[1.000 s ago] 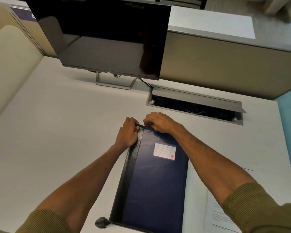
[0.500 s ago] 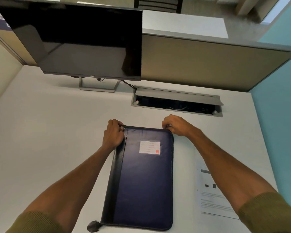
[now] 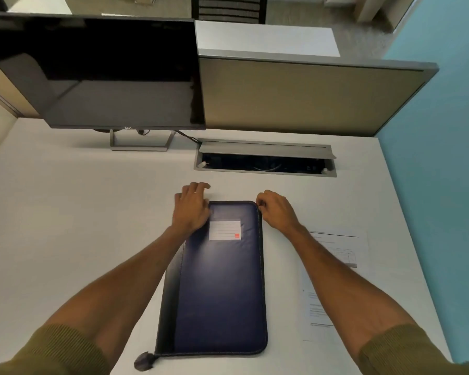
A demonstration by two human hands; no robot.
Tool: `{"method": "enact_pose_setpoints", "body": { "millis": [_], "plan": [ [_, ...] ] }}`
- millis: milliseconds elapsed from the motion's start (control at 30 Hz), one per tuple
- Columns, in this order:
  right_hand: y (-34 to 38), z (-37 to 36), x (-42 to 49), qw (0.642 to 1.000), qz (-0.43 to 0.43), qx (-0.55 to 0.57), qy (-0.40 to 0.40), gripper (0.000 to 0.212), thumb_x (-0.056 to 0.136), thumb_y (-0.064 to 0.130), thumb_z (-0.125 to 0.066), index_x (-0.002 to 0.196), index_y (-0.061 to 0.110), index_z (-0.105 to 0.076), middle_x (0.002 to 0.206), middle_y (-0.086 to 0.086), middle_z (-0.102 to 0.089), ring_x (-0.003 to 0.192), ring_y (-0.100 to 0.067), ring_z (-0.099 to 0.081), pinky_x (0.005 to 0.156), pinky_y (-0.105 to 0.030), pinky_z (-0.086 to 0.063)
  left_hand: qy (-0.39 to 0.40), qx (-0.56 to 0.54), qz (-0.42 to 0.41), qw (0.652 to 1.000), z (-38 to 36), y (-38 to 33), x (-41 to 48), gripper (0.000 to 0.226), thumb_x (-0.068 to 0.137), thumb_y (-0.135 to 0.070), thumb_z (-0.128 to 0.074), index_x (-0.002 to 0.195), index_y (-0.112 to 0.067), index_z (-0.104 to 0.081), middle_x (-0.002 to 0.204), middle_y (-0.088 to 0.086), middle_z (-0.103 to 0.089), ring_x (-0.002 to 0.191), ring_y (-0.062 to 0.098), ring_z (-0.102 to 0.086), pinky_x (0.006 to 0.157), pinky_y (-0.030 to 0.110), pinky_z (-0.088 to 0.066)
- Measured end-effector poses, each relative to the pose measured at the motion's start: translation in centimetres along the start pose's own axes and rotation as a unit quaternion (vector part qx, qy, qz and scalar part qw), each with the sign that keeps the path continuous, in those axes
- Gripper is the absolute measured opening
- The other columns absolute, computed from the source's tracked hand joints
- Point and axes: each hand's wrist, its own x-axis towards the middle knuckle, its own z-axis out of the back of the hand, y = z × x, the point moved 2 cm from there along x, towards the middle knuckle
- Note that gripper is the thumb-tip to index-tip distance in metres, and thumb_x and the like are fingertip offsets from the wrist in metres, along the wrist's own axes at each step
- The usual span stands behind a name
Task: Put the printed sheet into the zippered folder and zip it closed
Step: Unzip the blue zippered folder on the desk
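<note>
Navy folder [image 3: 217, 288] flat; hands at far corners.

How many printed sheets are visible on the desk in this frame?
1. The printed sheet lies flat on the desk, right of the zippered folder, partly under the right forearm. Whether the closed folder holds more cannot be seen.

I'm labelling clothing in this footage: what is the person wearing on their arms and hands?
Both hands, left hand and right hand, are bare, with no gloves, rings or watch visible. The forearms are bare too; olive-green ribbed knit sleeves are pushed up near the elbows.
</note>
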Motion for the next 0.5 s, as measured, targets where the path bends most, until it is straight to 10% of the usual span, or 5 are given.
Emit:
{"method": "enact_pose_setpoints", "body": {
  "millis": [167, 500],
  "plan": [
    [0.0, -0.2, -0.2, 1.000, -0.017, 0.021, -0.012, 0.016, 0.107, 0.011, -0.056, 0.112, 0.005, -0.069, 0.115, -0.013, -0.070, 0.105, -0.029, -0.065, 0.097, -0.045, -0.056, 0.092, 0.000, -0.106, 0.990, -2.3, -6.7, 1.2, 0.044, 0.110, -0.032, -0.053, 0.154, -0.025, -0.053, 0.155, 0.005, -0.055, 0.154, 0.029, -0.038, 0.125, 0.049, -0.033],
    [-0.5, -1.2, -1.2, 0.999, -0.002, 0.027, -0.036, 0.018, 0.108, 0.014, -0.055, 0.109, 0.005, -0.071, 0.111, -0.012, -0.073, 0.104, -0.026, -0.062, 0.094, -0.044, -0.054, 0.124, 0.000, -0.043, 0.991, -4.5, -9.6, 2.4, 0.027, 0.106, -0.019, -0.056, 0.132, -0.014, -0.054, 0.135, 0.008, -0.066, 0.132, 0.032, -0.052, 0.114, 0.048, -0.037]
  ]
}}
